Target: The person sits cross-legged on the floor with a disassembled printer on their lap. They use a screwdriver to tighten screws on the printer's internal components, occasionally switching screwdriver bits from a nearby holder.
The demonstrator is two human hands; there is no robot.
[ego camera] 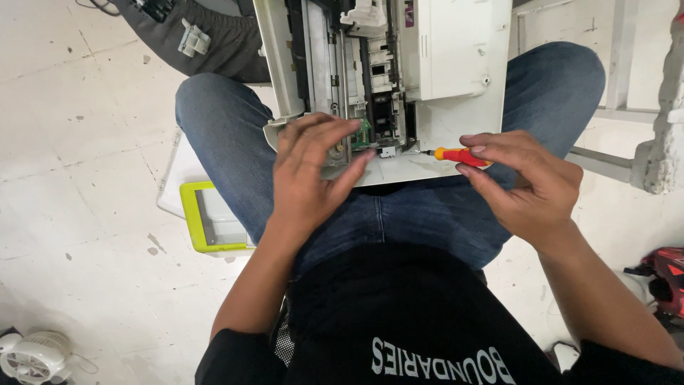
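A white opened printer [456, 64] rests across my lap, its inner metal rails and a small green circuit board [364, 132] exposed. My left hand [310, 167] lies flat on the printer's near left corner, fingers spread, holding nothing. My right hand [527, 182] pinches a small screwdriver [456, 155] with a red and yellow handle. Its tip points left at the printer's near edge, beside a small white part [388, 151].
A yellow-green framed panel [206, 217] lies on the white floor by my left knee, on a white sheet. A dark cloth with a white plug [194, 39] sits at top left. A small white fan [32, 356] is at bottom left, a red object [666, 274] at right.
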